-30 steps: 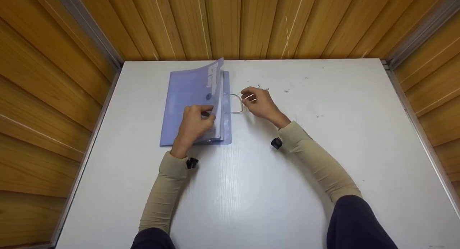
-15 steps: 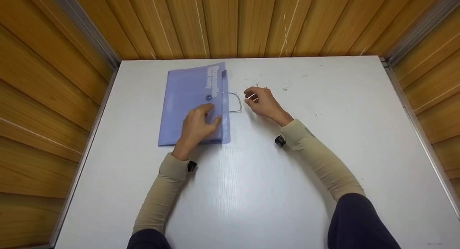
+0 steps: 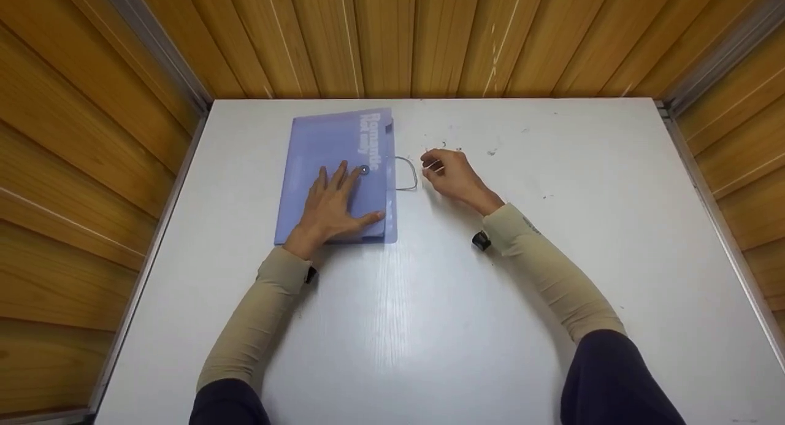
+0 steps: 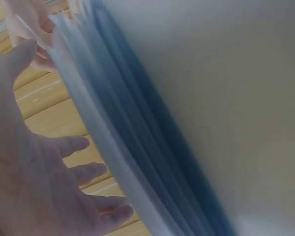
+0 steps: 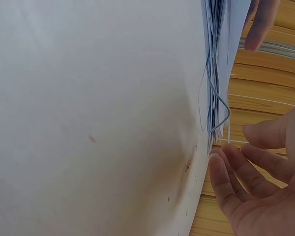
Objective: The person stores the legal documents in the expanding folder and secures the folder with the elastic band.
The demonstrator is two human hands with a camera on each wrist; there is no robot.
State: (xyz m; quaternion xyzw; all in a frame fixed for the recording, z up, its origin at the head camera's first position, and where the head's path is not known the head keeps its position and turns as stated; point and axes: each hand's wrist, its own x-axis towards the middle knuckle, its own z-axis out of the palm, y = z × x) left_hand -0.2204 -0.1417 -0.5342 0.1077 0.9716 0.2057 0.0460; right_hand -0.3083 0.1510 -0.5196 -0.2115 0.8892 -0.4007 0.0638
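A translucent purple-blue document folder lies on the table, its flap down, with white lettering and a round button. My left hand rests across the flap with fingers spread, fingertips close to the button and thumb near the right edge. From that edge a thin elastic cord sticks out in a loop. Just right of the loop is my right hand, fingers loosely bent and nothing between them. Layered edges of the folder show in the left wrist view; the right wrist view shows the cord above my fingertips.
The white table meets wood-plank walls at the back and on both sides. Small dark marks dot the tabletop to the right of the folder.
The folder's raised flap has come down flat. My left hand has gone from bent fingers at the flap's edge to spread fingers on top. My right hand has shifted slightly away from the cord.
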